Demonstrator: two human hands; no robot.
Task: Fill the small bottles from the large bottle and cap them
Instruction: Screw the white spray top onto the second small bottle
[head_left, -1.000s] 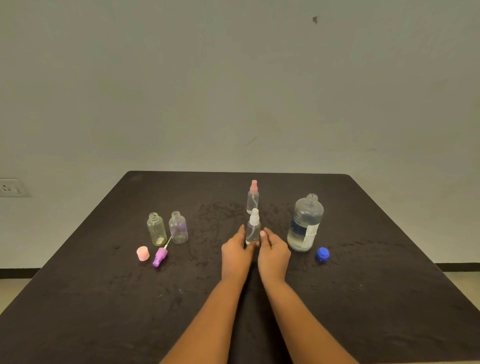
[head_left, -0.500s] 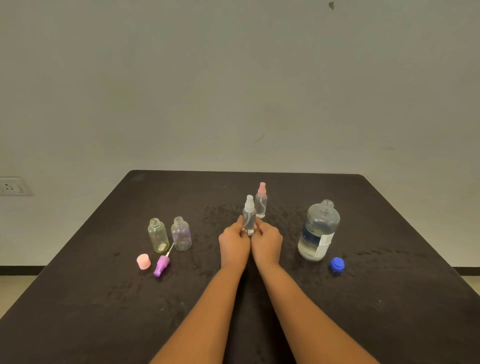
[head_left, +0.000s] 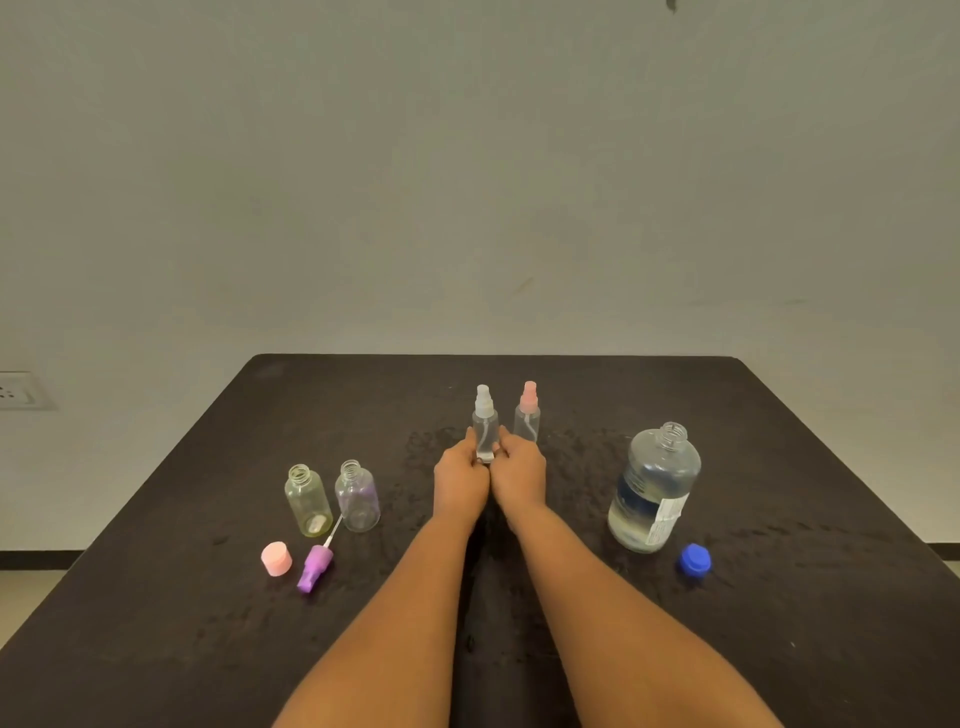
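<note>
Left hand (head_left: 461, 480) and right hand (head_left: 519, 475) are gripping, fingers curled, the white-capped spray bottle (head_left: 484, 423) at its base | bottle is being held upright, left of the uncapped large bottle (head_left: 653, 488) | blue cap (head_left: 695, 559) is lying just beside the large bottle.

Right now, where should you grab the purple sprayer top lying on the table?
Pinch the purple sprayer top across its thick body, coming down from above. It lies on its side, and its thin white tube looks too bendy to hold.

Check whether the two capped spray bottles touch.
Apart. Head view shows table between the white-capped spray bottle and the pink-capped spray bottle.
</note>
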